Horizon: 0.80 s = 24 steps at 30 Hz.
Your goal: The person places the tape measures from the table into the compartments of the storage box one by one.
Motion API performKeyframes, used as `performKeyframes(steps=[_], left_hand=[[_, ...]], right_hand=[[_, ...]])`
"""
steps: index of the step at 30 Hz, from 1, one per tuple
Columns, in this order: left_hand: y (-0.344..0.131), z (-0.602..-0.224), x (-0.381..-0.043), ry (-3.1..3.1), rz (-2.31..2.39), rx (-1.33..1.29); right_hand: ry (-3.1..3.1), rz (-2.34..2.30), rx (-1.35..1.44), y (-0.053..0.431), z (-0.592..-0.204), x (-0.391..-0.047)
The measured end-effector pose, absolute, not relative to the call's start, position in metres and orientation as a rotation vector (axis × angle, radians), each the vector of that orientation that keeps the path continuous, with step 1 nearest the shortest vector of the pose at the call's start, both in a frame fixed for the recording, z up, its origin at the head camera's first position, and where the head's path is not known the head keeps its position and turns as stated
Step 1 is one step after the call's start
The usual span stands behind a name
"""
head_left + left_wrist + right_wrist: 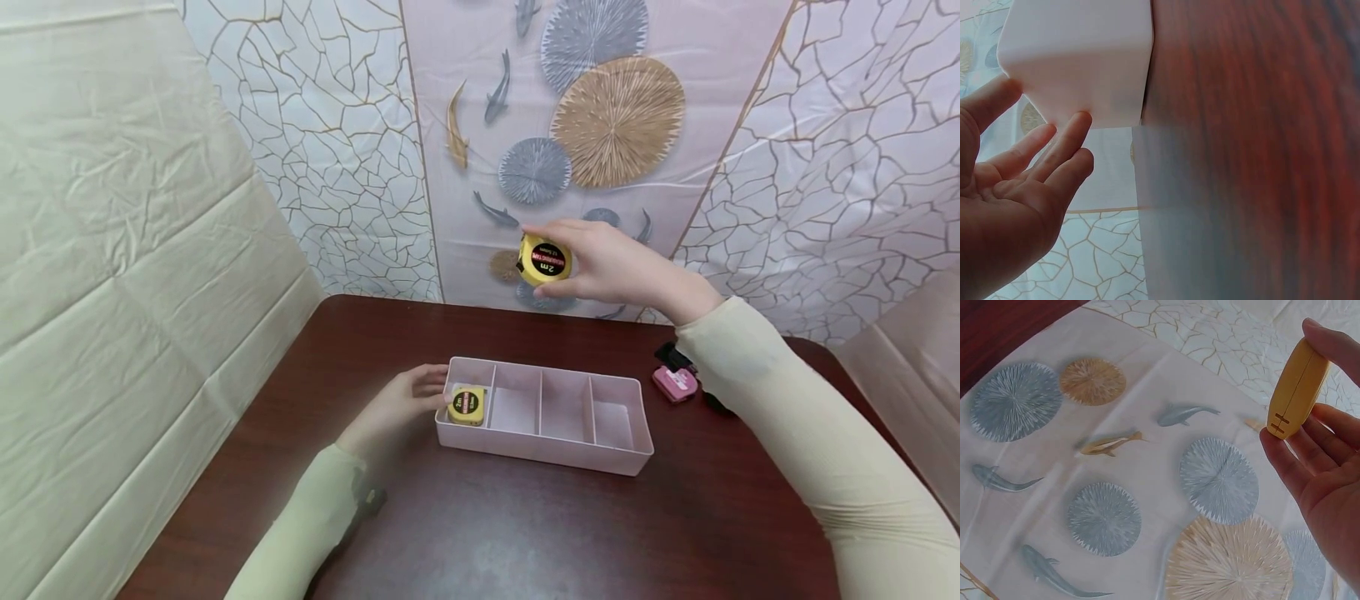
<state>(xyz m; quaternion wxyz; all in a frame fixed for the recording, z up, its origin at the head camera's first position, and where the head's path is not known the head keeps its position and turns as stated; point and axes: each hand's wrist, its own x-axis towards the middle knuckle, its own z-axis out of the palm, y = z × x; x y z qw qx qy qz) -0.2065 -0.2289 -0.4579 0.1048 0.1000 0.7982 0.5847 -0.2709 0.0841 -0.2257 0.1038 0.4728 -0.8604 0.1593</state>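
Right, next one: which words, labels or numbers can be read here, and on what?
"2m": held tape measure, in the right hand, upside down.
"MEASURING TAPE": same one, upside down; its smaller line is too small to read surely.
"2m": second tape measure, in the tray; its other print is too small.
Pink object: white marking, too small to read.

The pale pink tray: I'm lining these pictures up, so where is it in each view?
Head: the tray is below centre, on the table.
Left wrist: its end is at the top, left of centre, by the left hand.
Right wrist: not in it.
Shared landmark: the dark red table, low in head, right in left wrist, top left corner in right wrist.
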Motion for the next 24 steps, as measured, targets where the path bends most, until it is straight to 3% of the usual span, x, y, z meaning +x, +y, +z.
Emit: performKeyframes(steps=[24], left_hand=[[-0.23,-0.458,-0.207,2.324,1.737,0.267]], right_hand=[[-2.547,0.476,1.441,0.078,-0.236,-0.271]])
